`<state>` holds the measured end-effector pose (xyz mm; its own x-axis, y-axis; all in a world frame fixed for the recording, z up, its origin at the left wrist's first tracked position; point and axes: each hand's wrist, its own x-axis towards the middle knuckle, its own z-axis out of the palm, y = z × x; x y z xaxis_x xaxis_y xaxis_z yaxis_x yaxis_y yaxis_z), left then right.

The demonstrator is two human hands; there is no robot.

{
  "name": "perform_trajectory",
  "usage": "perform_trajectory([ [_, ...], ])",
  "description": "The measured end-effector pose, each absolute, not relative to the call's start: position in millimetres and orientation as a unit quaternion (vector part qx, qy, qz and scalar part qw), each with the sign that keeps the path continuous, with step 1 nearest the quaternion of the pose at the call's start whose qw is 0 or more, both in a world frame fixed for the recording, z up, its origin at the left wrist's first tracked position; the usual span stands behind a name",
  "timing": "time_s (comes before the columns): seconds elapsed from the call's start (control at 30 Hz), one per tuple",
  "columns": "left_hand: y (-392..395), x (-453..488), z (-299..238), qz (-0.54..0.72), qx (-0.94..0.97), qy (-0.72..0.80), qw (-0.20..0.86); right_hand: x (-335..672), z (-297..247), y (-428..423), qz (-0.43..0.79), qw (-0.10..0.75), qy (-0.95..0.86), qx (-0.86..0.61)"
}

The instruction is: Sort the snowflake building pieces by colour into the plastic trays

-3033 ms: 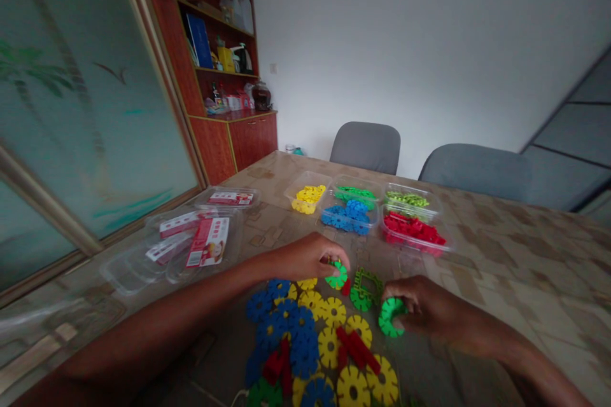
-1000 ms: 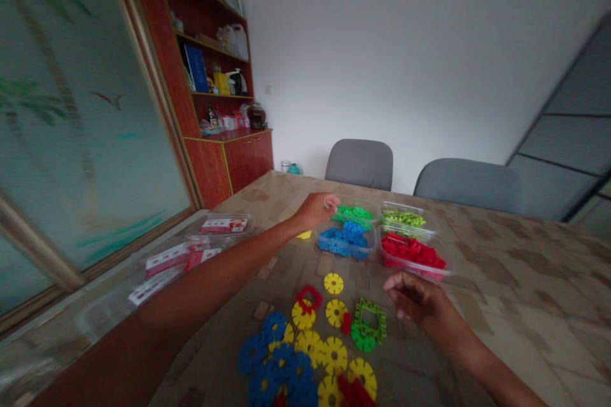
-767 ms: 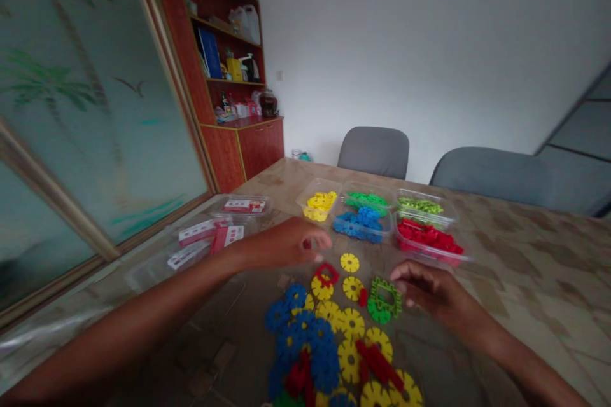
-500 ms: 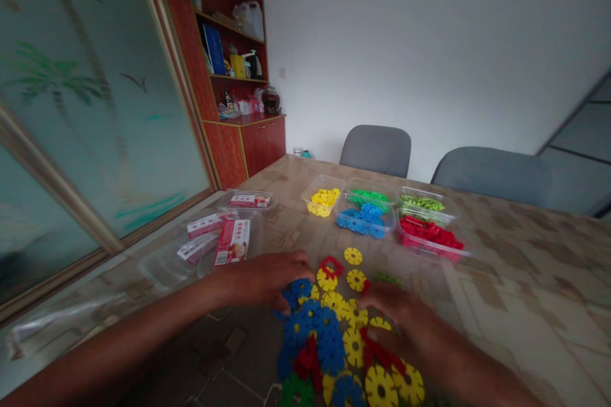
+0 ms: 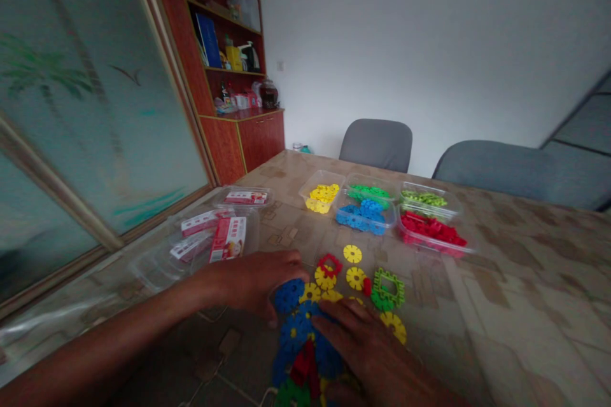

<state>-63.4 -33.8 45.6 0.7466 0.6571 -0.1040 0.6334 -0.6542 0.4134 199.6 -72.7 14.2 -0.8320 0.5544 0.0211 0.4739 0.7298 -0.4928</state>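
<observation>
Left hand (image 5: 248, 281) at the upper left of the pile, and I have its grip relaxed: thumb and fingers stand apart, with a blue disc (image 5: 287, 296) showing in the gap. Whether they touch it, I cannot tell. Right hand (image 5: 377, 350) lies across the pile, fingertips over the blue pieces (image 5: 296, 325), its back hiding what sits underneath, so I can't call whether that grip has hold of anything. Left of it, red blocks (image 5: 303, 364) rest on the blue heap, a dark green disc (image 5: 292, 392) at the near edge. Beyond my hands, yellow discs (image 5: 352, 250), one under a red ring (image 5: 323, 266); to the right, a green square frame (image 5: 378, 285) over a green disc (image 5: 380, 304). Farther back on the surface (image 5: 515, 267), clear tubs (image 5: 392, 219) hold yellow, green, blue, lime and red pieces. Over left, labelled lids (image 5: 229, 241).
</observation>
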Motion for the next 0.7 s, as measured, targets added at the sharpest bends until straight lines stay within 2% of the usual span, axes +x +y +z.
perform_trajectory([
  [0.27,-39,-46,38,0.024,0.902,0.405,0.148,198,10,-66,0.225,0.109,-0.908,-0.336],
  [0.47,-34,-42,32,0.025,0.900,0.421,0.112,212,12,-54,0.182,0.096,-0.895,-0.396],
  [0.57,-33,-44,35,0.053,0.897,0.412,0.153,215,14,-56,0.193,0.122,-0.899,-0.375],
  [0.7,-39,-43,51,0.092,0.887,0.361,0.273,208,14,-60,0.195,0.121,-0.913,-0.338],
])
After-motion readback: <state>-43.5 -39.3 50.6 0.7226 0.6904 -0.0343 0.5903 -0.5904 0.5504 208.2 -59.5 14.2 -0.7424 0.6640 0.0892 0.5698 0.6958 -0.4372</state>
